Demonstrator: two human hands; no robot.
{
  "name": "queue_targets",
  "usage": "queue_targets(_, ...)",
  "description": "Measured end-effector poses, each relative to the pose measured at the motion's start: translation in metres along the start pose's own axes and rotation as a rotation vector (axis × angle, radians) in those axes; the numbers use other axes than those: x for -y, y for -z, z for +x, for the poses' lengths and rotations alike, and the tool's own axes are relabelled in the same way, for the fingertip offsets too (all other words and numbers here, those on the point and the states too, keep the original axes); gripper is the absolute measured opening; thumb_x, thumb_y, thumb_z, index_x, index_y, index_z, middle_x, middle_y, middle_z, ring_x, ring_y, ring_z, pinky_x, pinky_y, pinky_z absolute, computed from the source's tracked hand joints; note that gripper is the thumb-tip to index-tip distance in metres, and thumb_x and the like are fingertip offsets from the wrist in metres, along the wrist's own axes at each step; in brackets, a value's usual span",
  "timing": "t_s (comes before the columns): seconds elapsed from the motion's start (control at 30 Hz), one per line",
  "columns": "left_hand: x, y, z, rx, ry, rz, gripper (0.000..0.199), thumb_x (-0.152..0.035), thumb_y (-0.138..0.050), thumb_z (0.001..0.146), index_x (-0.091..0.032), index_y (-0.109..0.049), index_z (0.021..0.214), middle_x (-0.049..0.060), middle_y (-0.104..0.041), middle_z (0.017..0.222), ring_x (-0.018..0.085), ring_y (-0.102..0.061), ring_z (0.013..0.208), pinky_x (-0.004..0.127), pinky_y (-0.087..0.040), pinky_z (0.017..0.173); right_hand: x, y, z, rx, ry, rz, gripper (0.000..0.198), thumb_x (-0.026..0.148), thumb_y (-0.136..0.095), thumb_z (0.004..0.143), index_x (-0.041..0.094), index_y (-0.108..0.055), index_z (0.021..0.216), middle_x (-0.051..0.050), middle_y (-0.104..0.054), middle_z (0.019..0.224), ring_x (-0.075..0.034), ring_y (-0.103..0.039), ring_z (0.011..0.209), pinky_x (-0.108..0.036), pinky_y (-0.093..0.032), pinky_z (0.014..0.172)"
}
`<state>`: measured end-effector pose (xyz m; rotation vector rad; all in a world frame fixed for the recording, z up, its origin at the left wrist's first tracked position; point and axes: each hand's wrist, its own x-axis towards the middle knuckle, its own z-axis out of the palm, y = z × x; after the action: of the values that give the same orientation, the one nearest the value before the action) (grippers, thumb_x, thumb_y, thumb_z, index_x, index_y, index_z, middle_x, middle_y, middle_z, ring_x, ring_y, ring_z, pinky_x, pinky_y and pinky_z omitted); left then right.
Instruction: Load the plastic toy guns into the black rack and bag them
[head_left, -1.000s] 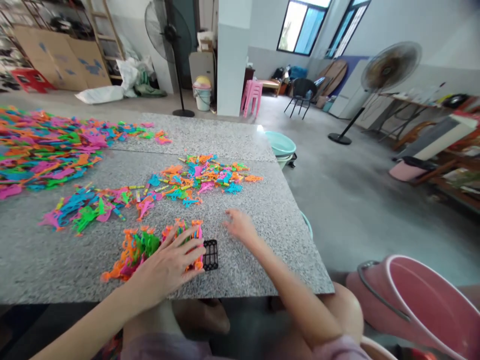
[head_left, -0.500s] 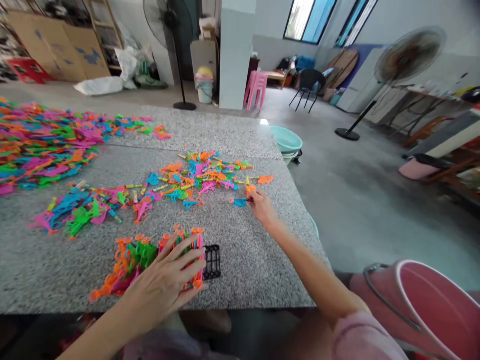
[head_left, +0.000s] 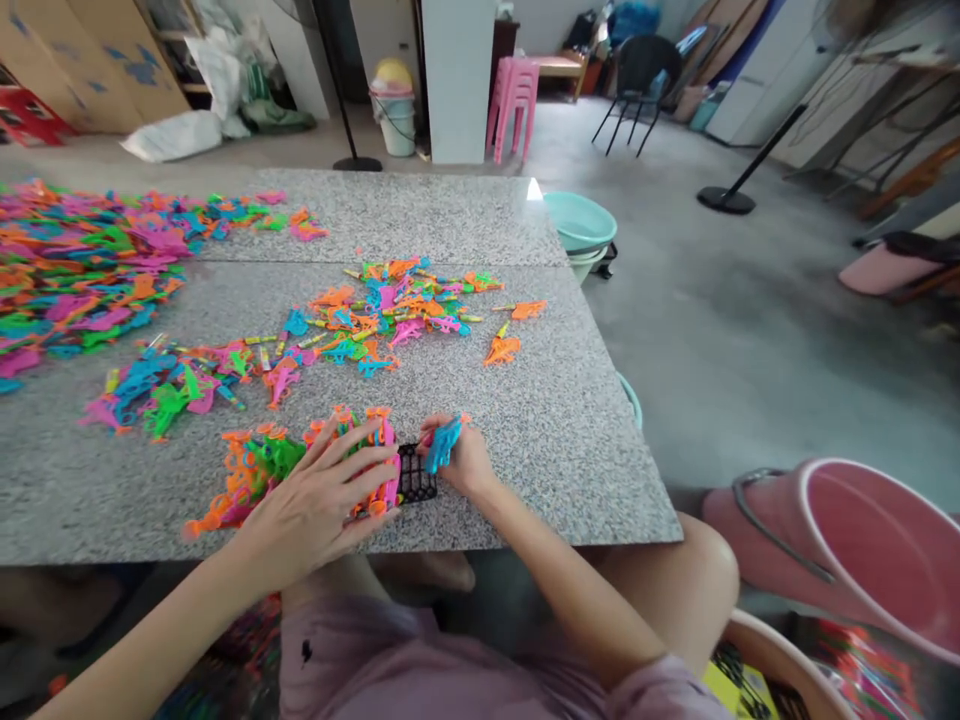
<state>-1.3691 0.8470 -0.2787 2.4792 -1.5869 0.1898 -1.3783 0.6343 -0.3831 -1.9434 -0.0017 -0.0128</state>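
Observation:
My left hand (head_left: 322, 480) lies across a packed row of small plastic toy guns (head_left: 384, 440) with orange round tips, its fingers over the top and its thumb on the near side. The row stands on a black grid rack (head_left: 417, 478), whose bare right end shows. Just right of that end, my right hand (head_left: 469, 458) is closed on a blue toy gun (head_left: 444, 445), held above the table. More upright green and orange toy guns (head_left: 277, 455) stand left of my left hand. A single orange toy gun (head_left: 502, 348) lies farther back.
Loose toy guns (head_left: 405, 310) are scattered mid-table, with a large heap (head_left: 90, 260) at the far left. The speckled stone table (head_left: 555, 450) ends at the right. Beyond it are a pink bucket (head_left: 787, 540) and a turquoise basin (head_left: 577, 222).
My right hand has picked up the blue toy gun and brought it back toward the black rack. The left hand stays over the row. The view has tilted downward.

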Motion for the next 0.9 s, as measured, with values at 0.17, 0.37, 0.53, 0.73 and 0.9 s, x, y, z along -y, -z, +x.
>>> queue_targets(0.17,0.001,-0.001,0.0,0.014,-0.028,0.041,0.027,-0.041,-0.057,0.098,-0.024,-0.064,0.118,0.002,-0.065,0.13,0.025,-0.036,0.145,0.046,-0.016,0.127,0.011,-0.017,0.008,0.046,0.093,-0.276,0.016,0.012,-0.066,0.078,0.02,-0.069,0.091,-0.003,-0.075,0.089,-0.018,-0.071,0.085,-0.026,-0.052,0.08)
queue_targets(0.37,0.003,-0.003,-0.001,-0.083,-0.073,0.113,0.025,-0.034,-0.056,0.099,-0.021,-0.064,0.119,0.008,-0.057,0.144,0.027,-0.037,0.147,0.052,-0.011,0.128,0.04,-0.014,0.018,0.211,0.113,-0.612,0.04,0.014,-0.061,0.084,0.018,-0.063,0.124,-0.01,-0.075,0.101,-0.024,-0.071,0.09,-0.03,-0.052,0.077)
queue_targets(0.53,0.01,-0.005,0.0,-0.099,-0.122,0.125,0.028,-0.031,-0.054,0.099,-0.02,-0.064,0.122,0.008,-0.053,0.15,0.024,-0.039,0.146,0.046,-0.015,0.129,0.049,-0.015,0.027,0.28,0.107,-0.643,0.038,0.017,-0.058,0.088,0.019,-0.062,0.126,-0.01,-0.075,0.1,-0.025,-0.071,0.088,-0.03,-0.051,0.074)
queue_targets(0.73,0.016,-0.008,0.0,-0.058,-0.066,0.051,0.03,-0.039,-0.057,0.097,-0.023,-0.067,0.119,0.006,-0.06,0.143,0.028,-0.043,0.143,0.047,-0.041,0.119,0.045,-0.011,0.037,0.3,0.143,-0.582,0.025,0.013,-0.065,0.083,0.018,-0.069,0.107,-0.008,-0.076,0.099,-0.023,-0.071,0.09,-0.028,-0.051,0.076)
queue_targets(0.9,0.012,-0.005,0.0,-0.046,-0.044,0.019,0.036,-0.042,-0.058,0.096,-0.021,-0.066,0.126,0.006,-0.061,0.142,0.03,-0.041,0.145,0.047,-0.042,0.118,0.041,0.051,0.053,0.282,0.249,-0.553,0.031,0.001,-0.07,0.076,0.019,-0.069,0.101,-0.004,-0.074,0.108,-0.018,-0.067,0.103,-0.028,-0.05,0.091)
